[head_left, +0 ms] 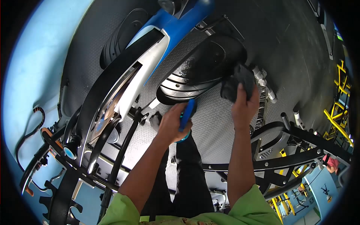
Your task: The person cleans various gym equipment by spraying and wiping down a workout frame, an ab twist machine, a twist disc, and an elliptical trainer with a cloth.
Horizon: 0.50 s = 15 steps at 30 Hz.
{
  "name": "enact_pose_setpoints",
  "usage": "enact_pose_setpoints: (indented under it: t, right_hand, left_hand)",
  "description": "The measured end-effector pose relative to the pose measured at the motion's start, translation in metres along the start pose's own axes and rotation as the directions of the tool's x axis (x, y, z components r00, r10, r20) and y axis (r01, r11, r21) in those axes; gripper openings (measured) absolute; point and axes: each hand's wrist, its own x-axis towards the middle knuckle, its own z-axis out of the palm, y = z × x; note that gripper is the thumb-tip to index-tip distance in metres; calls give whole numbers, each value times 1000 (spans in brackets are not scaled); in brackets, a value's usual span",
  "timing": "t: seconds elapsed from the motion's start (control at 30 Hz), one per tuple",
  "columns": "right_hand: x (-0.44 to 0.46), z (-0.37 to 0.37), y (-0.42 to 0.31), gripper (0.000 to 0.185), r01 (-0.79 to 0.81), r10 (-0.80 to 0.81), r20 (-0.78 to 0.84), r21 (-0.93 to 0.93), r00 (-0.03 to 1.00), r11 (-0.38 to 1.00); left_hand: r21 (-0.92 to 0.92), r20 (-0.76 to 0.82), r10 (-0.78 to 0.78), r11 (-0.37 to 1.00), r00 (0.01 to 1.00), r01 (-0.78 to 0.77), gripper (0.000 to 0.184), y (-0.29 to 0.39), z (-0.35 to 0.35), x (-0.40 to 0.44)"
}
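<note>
My left hand [173, 123] is closed around what looks like a spray bottle [186, 116], seen from above with a long blue head and some teal below it. In my right hand [246, 104] is a bunched dark cloth [236, 83], pinched between thumb and fingers. The cloth is at the right side of a large black foot pedal [204, 62] of an exercise machine; whether it touches the pedal I cannot tell. Wet-looking shine and drops show on the pedal's ridged surface.
The machine's blue and white body [157, 45] rises left of the pedal, with a second pedal [123, 37] beyond it. Black bars [123, 150] stand near my left arm. A curved black frame [270, 164] is to the right, with yellow equipment [339, 112] farther off.
</note>
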Motion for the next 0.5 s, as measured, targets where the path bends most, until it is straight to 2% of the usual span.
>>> enact_pose_setpoints:
  t: [0.03, 0.07, 0.1, 0.13, 0.17, 0.23, 0.27, 0.3, 0.33, 0.4, 0.47, 0.5]
  right_hand:
    - [9, 9, -1, 49, 160, -149, 86, -139, 985, 977]
    - [18, 28, 1, 52, 411, -421, 64, -390, 905, 824]
    - [25, 53, 6, 55, 577, -658, 113, -605, 744, 549]
    - [31, 80, 18, 57, 498, -597, 101, -669, 796, 551]
    - [28, 105, 30, 59, 418, -532, 86, -727, 842, 544]
    - [-1, 150, 43, 58, 452, -524, 139, -712, 841, 538]
    - [-27, 166, 41, 54, 472, -432, 237, -653, 870, 592]
    - [-49, 166, 50, 50, 553, -367, 413, -632, 833, 543]
    - [-62, 155, 52, 49, 652, -402, 520, -514, 754, 558]
    - [-56, 133, 67, 49, 838, -492, 693, -330, 527, 434]
    - [-14, 109, 61, 49, 914, -535, 746, -268, 397, 304]
    - [2, 100, 53, 53, 905, -548, 720, -343, 426, 253]
  left_hand:
    - [-17, -44, -56, 998, 997, 55, 55, -5, -2, -5]
    - [-28, -50, -61, 998, 997, 60, 55, -16, -2, -8]
    - [21, -104, -26, 999, 994, 28, 56, -31, -3, -10]
    - [73, -156, 10, 997, 988, 1, 57, -43, -5, -12]
    - [-16, -86, -108, 994, 991, 107, 59, -48, -12, -15]
    - [-52, -58, -139, 989, 989, 136, 61, -60, -18, -15]
    - [-81, -20, -160, 984, 987, 158, 63, -66, -20, -14]
    - [-15, -35, -116, 993, 993, 116, 65, -73, -21, -14]
    - [-50, -22, -161, 986, 987, 159, 65, -69, -26, -12]
    - [89, -10, -119, 989, 993, 120, 69, -76, -28, -10]
    - [88, -10, -117, 989, 993, 118, 66, -74, -31, -6]
    - [95, 4, -118, 989, 993, 117, 64, -73, -31, -5]
